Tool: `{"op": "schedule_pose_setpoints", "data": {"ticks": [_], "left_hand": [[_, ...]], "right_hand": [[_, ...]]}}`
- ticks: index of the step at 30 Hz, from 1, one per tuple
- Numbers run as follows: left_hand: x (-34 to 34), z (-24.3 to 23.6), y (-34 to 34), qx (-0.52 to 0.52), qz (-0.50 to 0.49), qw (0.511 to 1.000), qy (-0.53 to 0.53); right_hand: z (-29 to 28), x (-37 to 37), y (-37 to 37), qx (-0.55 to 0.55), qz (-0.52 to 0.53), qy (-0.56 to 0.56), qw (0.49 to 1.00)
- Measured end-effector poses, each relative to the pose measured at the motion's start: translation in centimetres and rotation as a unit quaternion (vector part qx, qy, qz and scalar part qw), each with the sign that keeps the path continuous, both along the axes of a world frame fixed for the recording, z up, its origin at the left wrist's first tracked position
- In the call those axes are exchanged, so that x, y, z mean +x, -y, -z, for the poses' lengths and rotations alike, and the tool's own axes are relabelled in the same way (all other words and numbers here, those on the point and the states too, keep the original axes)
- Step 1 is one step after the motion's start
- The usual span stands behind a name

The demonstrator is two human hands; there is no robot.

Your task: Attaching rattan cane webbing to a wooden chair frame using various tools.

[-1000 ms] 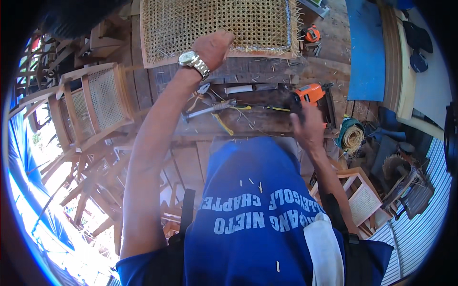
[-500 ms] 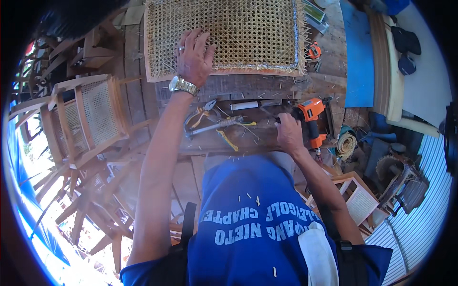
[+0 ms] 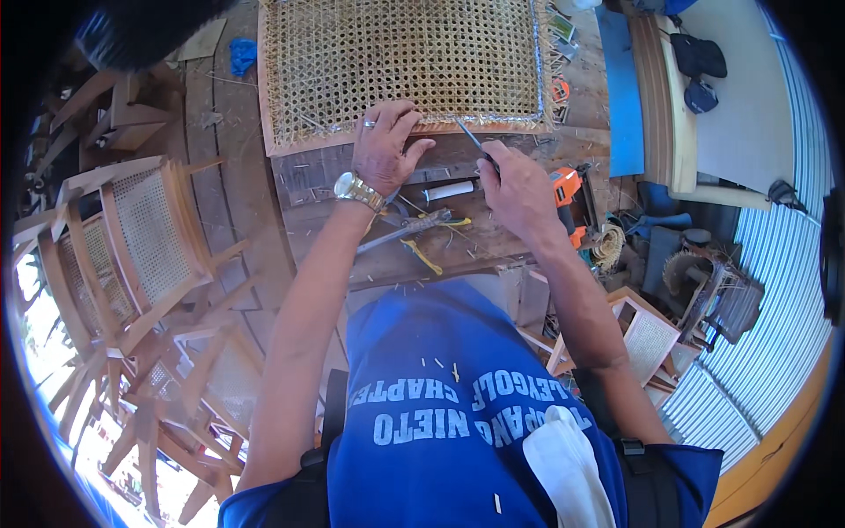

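A woven cane panel (image 3: pixel 405 66) in a wooden frame lies on the workbench ahead of me, with loose cane ends sticking up along its border. My left hand (image 3: pixel 385 148), wearing a ring, rests on the panel's near edge with thumb and fingers apart. In my right hand (image 3: pixel 521 195) is a slim tool with a narrow metal blade (image 3: pixel 470 134); its handle is mostly hidden by my fingers. The blade's tip points at the near border of the cane, right of my left hand. Whether it touches the cane I cannot tell.
Nearer me lie a hammer (image 3: pixel 405 235), yellow-handled pliers (image 3: pixel 424 257) and a white tube (image 3: pixel 449 190). An orange nail gun (image 3: pixel 566 187) stands right of my right hand, and an orange tape measure (image 3: pixel 561 90) farther back. Cane-seated chairs (image 3: pixel 154 224) crowd the left.
My right hand has moved up from beside the nail gun to the panel, now with the slim tool in it. The left hand has come back to the panel's near edge.
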State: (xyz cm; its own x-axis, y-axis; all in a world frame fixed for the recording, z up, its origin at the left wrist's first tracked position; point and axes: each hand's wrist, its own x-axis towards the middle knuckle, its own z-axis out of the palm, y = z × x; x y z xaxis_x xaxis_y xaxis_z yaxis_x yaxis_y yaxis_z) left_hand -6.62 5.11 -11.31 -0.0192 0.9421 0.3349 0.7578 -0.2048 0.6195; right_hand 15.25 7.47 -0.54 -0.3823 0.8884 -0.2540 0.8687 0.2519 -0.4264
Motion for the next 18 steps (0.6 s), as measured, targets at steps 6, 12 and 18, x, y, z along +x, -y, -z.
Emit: {"op": "schedule_pose_setpoints", "data": {"ticks": [6, 12, 18], "left_hand": [[-0.3, 0.2, 0.3, 0.021, 0.005, 1.0, -0.004], [-0.4, 0.1, 0.2, 0.019, 0.01, 1.0, 0.001], [-0.4, 0.2, 0.1, 0.012, 0.007, 1.0, 0.006]], "right_hand": [[-1.5, -1.0, -2.0, -0.013, -0.037, 0.071, 0.997], [-2.4, -0.9, -5.0, -0.021, -0.102, 0.115, 0.988], [-2.6, 0.4, -5.0, -0.013, -0.118, 0.079, 0.99]]}}
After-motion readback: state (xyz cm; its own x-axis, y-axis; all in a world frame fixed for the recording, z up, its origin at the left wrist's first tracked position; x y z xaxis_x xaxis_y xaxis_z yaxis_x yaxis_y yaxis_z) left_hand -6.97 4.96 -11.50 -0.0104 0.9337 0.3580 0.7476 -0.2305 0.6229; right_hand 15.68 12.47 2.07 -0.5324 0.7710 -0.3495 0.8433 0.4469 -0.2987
